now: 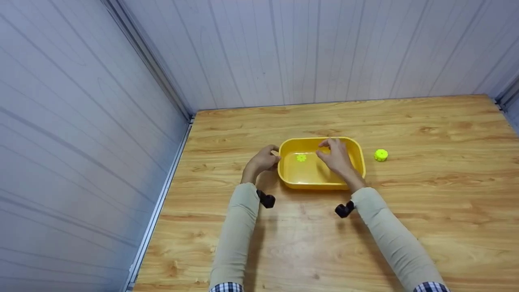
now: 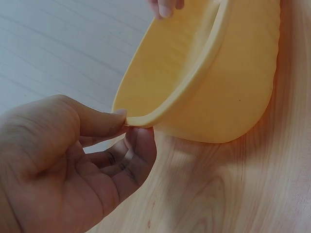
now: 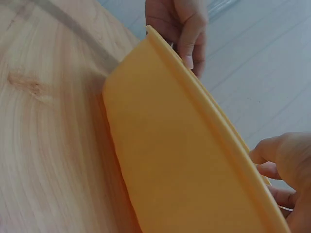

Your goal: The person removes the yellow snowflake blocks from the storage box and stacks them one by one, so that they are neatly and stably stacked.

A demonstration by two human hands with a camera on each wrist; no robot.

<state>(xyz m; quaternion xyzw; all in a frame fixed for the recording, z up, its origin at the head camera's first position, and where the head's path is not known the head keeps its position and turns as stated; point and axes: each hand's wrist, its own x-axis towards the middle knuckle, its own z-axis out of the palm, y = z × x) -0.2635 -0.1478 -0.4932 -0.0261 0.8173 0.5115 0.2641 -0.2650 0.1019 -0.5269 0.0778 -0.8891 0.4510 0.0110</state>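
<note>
A yellow rectangular plastic basin (image 1: 308,184) with rounded corners stands on the wooden table. My left hand (image 1: 263,159) pinches its left rim; in the left wrist view the thumb (image 2: 104,124) lies on top and curled fingers (image 2: 141,153) sit beneath. Over the basin's right half hovers my right hand (image 1: 337,157), thumb and fingers bent apart, with nothing visible between them. In the right wrist view its fingers (image 3: 272,170) are partly hidden behind the rim. Inside the basin, left of that hand, lies a small bright yellow-green flower-shaped piece (image 1: 301,157).
A round yellow-green piece with a scalloped edge (image 1: 381,155) lies on the table (image 1: 438,170) to the right of the basin. White panel walls (image 1: 259,52) stand behind and at the left. A black wrist camera (image 1: 344,209) hangs below the right sleeve, another (image 1: 266,199) beside the left.
</note>
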